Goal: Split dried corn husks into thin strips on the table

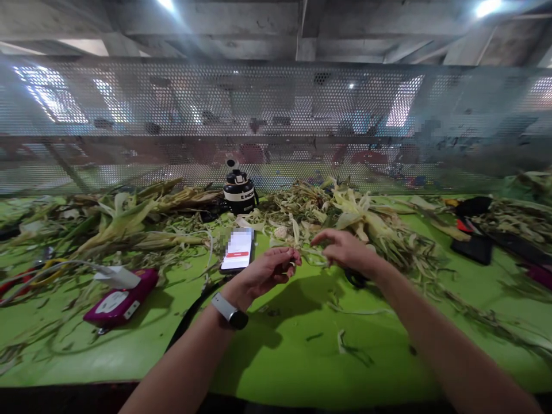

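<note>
My left hand is closed, with thumb and fingertips pinched on a small piece of corn husk that sticks up above the fingers. The piece's lower end is hidden by my fingertips. To its right, my right hand hovers with fingers apart and the index finger stretched toward the husk. Nothing shows between its fingers. Beneath the right palm lies a small black object, partly covered. A lit phone is just left of my left hand. Behind both hands is a heap of dried husks.
A black bottle stands at the back. On the left are a purple power box with a white plug, red-handled scissors and more husks. A dark phone lies right. A perforated screen borders the green table.
</note>
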### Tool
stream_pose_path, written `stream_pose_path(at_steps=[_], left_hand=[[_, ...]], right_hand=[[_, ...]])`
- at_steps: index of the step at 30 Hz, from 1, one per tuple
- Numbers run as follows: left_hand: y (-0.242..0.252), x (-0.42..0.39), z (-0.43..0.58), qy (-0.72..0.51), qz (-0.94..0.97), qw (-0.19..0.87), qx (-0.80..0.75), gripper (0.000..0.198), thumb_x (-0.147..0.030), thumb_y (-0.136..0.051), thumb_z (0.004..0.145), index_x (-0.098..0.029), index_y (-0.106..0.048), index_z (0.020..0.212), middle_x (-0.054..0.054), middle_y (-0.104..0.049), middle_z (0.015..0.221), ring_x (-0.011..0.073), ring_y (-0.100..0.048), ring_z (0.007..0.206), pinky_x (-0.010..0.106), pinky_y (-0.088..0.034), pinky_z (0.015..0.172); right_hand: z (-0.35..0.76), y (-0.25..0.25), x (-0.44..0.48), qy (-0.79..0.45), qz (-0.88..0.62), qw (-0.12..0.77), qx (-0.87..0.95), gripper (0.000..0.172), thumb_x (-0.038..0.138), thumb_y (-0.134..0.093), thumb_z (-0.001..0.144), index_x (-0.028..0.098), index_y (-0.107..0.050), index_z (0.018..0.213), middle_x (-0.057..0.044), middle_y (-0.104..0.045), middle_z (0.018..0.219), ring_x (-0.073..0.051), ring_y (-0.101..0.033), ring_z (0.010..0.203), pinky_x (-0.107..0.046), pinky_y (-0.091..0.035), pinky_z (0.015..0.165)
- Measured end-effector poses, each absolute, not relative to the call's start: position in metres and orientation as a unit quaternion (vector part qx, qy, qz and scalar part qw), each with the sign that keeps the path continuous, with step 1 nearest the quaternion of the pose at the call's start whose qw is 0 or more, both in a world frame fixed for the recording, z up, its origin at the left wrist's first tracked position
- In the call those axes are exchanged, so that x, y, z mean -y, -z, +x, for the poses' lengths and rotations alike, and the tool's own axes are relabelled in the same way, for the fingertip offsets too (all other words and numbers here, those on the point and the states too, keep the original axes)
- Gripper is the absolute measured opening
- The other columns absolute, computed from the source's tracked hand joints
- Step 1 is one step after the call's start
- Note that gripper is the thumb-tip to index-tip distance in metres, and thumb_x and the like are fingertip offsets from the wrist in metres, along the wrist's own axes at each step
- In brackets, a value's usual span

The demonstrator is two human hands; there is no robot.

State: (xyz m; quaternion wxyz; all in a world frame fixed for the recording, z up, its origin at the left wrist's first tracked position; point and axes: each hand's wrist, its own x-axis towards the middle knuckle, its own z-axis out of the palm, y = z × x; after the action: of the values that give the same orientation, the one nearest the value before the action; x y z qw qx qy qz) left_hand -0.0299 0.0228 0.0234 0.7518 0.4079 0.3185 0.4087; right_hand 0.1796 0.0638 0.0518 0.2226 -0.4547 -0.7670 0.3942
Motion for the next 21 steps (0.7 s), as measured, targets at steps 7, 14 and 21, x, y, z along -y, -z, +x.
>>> stream_pose_path(at_steps=[7, 14, 21], left_hand=[[-0.024, -0.021, -0.031, -0.406, 0.435, 0.741, -0.313, 0.019, -0.032, -0.064, 0.075, -0.013, -0.060, 0.075, 0.000, -0.053, 0.063, 0.0047, -0.045, 0.052, 0.014, -0.024, 0.041], [-0.023, -0.022, -0.030, -0.427, 0.429, 0.738, -0.298, 0.016, -0.028, -0.067, 0.073, -0.014, -0.060, 0.074, 0.001, -0.055, 0.069, 0.0061, -0.049, 0.057, 0.015, -0.031, 0.046], [-0.018, -0.023, -0.029, -0.438, 0.434, 0.734, -0.286, 0.012, -0.026, -0.064, 0.076, -0.014, -0.061, 0.076, 0.001, -0.054, 0.073, 0.0065, -0.051, 0.063, 0.014, -0.035, 0.048]], right_hand=[[0.176, -0.051, -0.053, -0.592, -0.371, 0.132, 0.703, 0.031, 0.029, -0.056, 0.074, 0.015, -0.054, 0.101, -0.001, -0.062, 0.074, -0.006, -0.050, 0.047, -0.018, -0.043, 0.043], [0.173, -0.048, -0.057, -0.552, -0.402, 0.227, 0.694, 0.021, 0.026, -0.049, 0.075, 0.014, -0.059, 0.089, 0.003, -0.056, 0.062, -0.004, -0.042, 0.039, -0.016, -0.032, 0.037], [0.163, -0.035, -0.053, -0.652, -0.331, 0.184, 0.657, 0.028, 0.030, -0.061, 0.074, 0.016, -0.056, 0.098, -0.001, -0.065, 0.081, -0.003, -0.047, 0.042, -0.017, -0.041, 0.042]])
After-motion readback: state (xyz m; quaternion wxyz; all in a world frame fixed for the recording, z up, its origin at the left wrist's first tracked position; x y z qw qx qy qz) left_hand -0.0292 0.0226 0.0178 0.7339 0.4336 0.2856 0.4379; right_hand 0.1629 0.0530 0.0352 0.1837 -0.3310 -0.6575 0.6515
